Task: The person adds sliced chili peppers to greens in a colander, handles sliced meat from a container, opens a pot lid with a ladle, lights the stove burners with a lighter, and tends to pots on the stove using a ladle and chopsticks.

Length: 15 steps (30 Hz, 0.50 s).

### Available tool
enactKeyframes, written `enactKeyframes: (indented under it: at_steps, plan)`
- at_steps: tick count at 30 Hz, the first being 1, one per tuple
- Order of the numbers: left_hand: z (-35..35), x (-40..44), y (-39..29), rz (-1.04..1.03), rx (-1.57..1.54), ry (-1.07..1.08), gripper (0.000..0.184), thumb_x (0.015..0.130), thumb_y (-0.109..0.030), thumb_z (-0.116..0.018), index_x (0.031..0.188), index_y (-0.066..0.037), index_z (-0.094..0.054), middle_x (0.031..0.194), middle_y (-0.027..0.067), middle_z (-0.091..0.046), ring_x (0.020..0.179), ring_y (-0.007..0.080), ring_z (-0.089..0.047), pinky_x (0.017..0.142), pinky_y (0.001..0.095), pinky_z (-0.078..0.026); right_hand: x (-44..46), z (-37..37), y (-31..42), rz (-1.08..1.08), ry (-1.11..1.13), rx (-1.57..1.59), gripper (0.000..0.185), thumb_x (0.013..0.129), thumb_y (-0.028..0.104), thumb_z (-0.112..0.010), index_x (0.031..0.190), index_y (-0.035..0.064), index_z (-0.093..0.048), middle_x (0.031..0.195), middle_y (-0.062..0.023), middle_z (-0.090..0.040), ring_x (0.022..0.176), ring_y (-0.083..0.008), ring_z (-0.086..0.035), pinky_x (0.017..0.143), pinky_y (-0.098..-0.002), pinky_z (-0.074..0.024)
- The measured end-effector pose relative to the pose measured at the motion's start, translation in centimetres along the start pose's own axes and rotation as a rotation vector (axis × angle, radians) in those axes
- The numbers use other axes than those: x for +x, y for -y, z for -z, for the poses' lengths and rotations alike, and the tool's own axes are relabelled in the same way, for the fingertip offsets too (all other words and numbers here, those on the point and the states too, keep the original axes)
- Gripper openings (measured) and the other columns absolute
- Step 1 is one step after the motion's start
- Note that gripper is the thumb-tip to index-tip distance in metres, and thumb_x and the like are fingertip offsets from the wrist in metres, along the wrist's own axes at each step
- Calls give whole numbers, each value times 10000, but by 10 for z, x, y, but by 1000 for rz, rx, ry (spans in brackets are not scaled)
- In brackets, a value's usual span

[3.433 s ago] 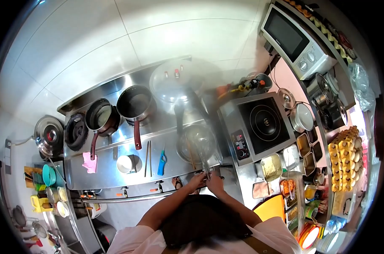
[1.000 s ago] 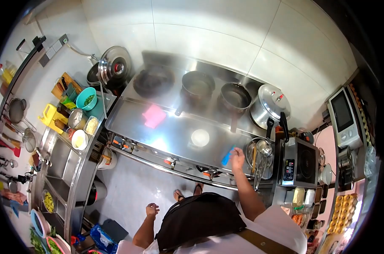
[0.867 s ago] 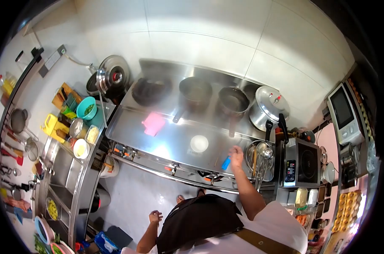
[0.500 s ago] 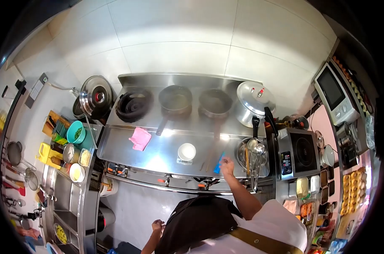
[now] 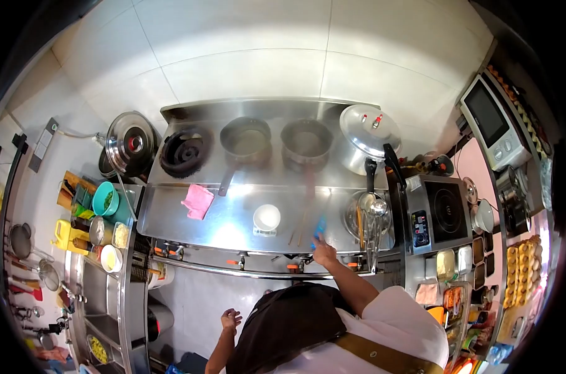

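My right hand (image 5: 324, 253) is at the front edge of the steel counter, its fingers closed on the lower end of a thin blue packet (image 5: 320, 228); blur hides what kind it is. My left hand (image 5: 230, 319) hangs beside the dark apron with loosely curled fingers and nothing visible in it. To the left of the packet, a white bowl (image 5: 267, 217) sits on a small white scale (image 5: 264, 233). A pair of chopsticks (image 5: 299, 237) lies between the bowl and the packet. A pink cloth (image 5: 197, 201) is farther left.
Two pans, a left one (image 5: 245, 140) and a right one (image 5: 306, 142), stand on the stove beside a pressure cooker (image 5: 368, 138). Ladles (image 5: 377, 210) rest over a round tray at right. An induction cooker (image 5: 442, 212) is farther right; a teal bowl (image 5: 106, 198) is at left.
My right hand has moved slightly left and toward me, with the blue packet at its fingertips. My left hand has risen a little. The whole view has shifted slightly.
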<state>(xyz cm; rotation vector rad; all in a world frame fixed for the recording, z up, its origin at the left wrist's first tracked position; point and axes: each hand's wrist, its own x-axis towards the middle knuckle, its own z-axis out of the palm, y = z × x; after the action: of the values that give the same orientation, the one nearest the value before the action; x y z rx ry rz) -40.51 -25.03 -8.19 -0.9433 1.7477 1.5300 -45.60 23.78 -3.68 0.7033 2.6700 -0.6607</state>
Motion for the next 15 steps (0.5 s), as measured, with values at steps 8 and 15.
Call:
enactKeyframes:
  at_steps: [8,15]
  plan:
    - [6,-13,41,53,27,-35,256,984,-191,-534,1194,-45,-550,971,157,-712,680,254,-686,540,353,-555,-18,6,-38,-143,-3,26,652,828,156,-571,1454,187,-392,1618,-66,-182,1173,-372,-584,936,-493,-502]
    - [10,-21,42,33,-39,-52,239,983,-145,-515,1199,-47,-545,962,147,-707,675,239,-683,517,344,-529,-1,6,-31,-294,57,-39,615,876,164,-520,1473,160,-371,1621,-157,-126,1153,-378,-601,912,-485,-516]
